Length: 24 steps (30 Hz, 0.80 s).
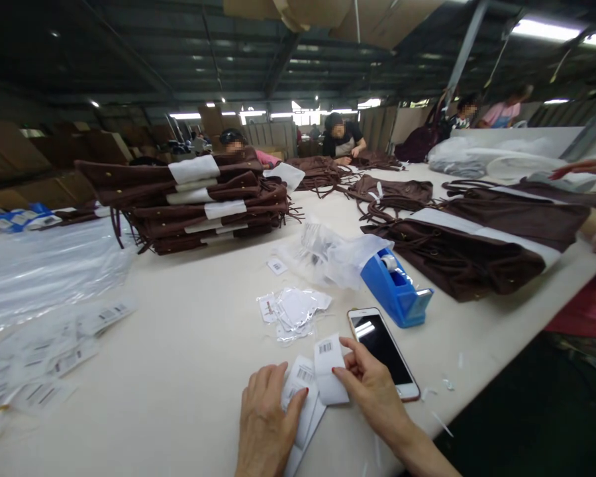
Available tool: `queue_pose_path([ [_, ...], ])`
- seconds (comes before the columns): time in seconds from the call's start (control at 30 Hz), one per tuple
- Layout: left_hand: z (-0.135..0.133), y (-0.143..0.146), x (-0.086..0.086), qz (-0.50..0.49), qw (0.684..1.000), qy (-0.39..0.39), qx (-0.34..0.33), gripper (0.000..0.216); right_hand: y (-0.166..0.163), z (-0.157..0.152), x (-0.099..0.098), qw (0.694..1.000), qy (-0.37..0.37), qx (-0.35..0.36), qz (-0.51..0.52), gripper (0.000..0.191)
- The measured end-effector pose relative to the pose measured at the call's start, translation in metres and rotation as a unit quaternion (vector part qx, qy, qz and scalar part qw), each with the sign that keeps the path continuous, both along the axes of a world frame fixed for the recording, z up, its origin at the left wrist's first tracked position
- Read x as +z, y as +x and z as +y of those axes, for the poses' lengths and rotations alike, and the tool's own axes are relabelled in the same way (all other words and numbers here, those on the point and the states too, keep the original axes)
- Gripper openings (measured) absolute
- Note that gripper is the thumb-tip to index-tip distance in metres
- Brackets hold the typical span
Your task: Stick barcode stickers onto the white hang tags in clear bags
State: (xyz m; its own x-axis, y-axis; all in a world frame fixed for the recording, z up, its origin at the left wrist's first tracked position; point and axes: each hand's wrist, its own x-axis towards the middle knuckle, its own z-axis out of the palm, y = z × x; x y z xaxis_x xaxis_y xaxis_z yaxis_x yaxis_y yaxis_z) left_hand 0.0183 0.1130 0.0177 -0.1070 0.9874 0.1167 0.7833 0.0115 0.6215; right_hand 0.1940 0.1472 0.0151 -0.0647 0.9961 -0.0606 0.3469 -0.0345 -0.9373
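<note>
My left hand [265, 417] lies flat on a strip of white barcode labels [302, 397] at the table's near edge, its fingers pressing the strip down. My right hand [370, 384] pinches one white barcode label [328, 368] between thumb and fingers, lifting it off the strip. A smartphone [383, 351] with a dark screen lies just right of my right hand. Behind it stands a blue tape dispenser [396, 291].
A stack of brown bags [198, 205] sits at the back left, more brown bags [477, 245] at the right. Small clear packets [293, 311] and plastic bags [332, 255] lie mid-table. Clear sleeves and barcode labels [44, 351] cover the left. Other people work at the far end.
</note>
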Motion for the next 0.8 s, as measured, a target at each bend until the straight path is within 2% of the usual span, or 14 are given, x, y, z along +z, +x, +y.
queue_pose_path([
  [0.07, 0.000, 0.007, 0.006, -0.070, 0.998, 0.004, 0.002, 0.032, 0.001, -0.003, 0.004, 0.994, -0.015, 0.002, 0.109, 0.043],
  [0.1, 0.001, 0.011, 0.010, -0.122, 0.992, -0.022, 0.005, 0.032, 0.001, -0.006, 0.006, 0.989, -0.021, 0.004, 0.145, 0.045],
  [0.17, 0.001, 0.017, 0.019, -0.244, 0.965, -0.096, 0.013, 0.036, 0.003, -0.012, 0.010, 0.983, -0.021, 0.009, 0.183, 0.049],
  [0.23, 0.002, 0.014, 0.026, -0.324, 0.936, -0.131, 0.040, 0.043, 0.007, -0.015, 0.012, 0.984, -0.006, 0.005, 0.179, 0.052],
  [0.27, 0.002, 0.009, 0.029, -0.324, 0.936, -0.123, 0.062, 0.045, 0.010, -0.016, 0.011, 0.987, 0.006, -0.006, 0.162, 0.052],
  [0.33, 0.002, -0.006, 0.031, -0.247, 0.959, -0.090, 0.103, 0.044, 0.016, -0.014, 0.008, 0.994, 0.025, -0.031, 0.104, 0.051],
  [0.37, 0.000, -0.013, 0.030, -0.192, 0.972, -0.083, 0.106, 0.042, 0.019, -0.012, 0.005, 0.997, 0.033, -0.038, 0.064, 0.049],
  [0.43, -0.006, -0.022, 0.026, -0.102, 0.988, -0.099, 0.068, 0.037, 0.022, -0.008, 0.000, 0.996, 0.068, -0.043, -0.044, 0.044],
  [0.5, -0.014, -0.021, 0.018, -0.042, 0.991, -0.126, 0.025, 0.033, 0.021, -0.007, -0.005, 0.976, 0.143, -0.054, -0.155, 0.041],
  [0.57, -0.021, -0.013, 0.010, -0.001, 0.992, -0.128, 0.020, 0.028, 0.017, -0.009, -0.009, 0.946, 0.226, -0.069, -0.222, 0.038],
  [0.67, -0.024, -0.001, 0.003, 0.011, 0.993, -0.113, 0.037, 0.022, 0.010, -0.016, -0.012, 0.933, 0.277, -0.039, -0.228, 0.033],
  [0.8, -0.019, 0.000, 0.003, -0.024, 0.991, -0.123, 0.055, 0.015, 0.006, -0.025, -0.017, 0.938, 0.272, 0.007, -0.214, 0.029],
])
